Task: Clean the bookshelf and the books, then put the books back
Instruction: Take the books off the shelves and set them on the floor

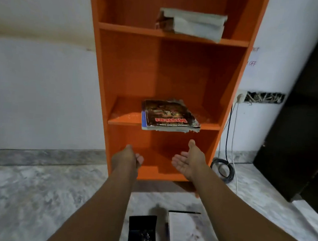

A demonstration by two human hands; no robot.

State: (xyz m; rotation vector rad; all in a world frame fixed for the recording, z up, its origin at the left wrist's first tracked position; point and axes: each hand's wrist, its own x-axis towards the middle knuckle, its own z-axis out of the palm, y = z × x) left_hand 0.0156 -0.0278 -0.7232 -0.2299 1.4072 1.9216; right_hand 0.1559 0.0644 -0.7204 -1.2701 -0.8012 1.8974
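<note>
An orange bookshelf stands against a white wall. A worn book with a dark cover lies flat on the lower-middle shelf, jutting over its front edge. Pale, tattered books lie stacked on the shelf above. Both my arms reach toward the bottom compartment, below the dark book. My left hand has its fingers curled and holds nothing that I can see. My right hand is palm up with fingers spread, empty. Dust specks show on the shelf beside the dark book.
On the marble floor near me lie a black book and a white book. Cables coil on the floor right of the shelf, below a wall socket. A dark cabinet stands at the right.
</note>
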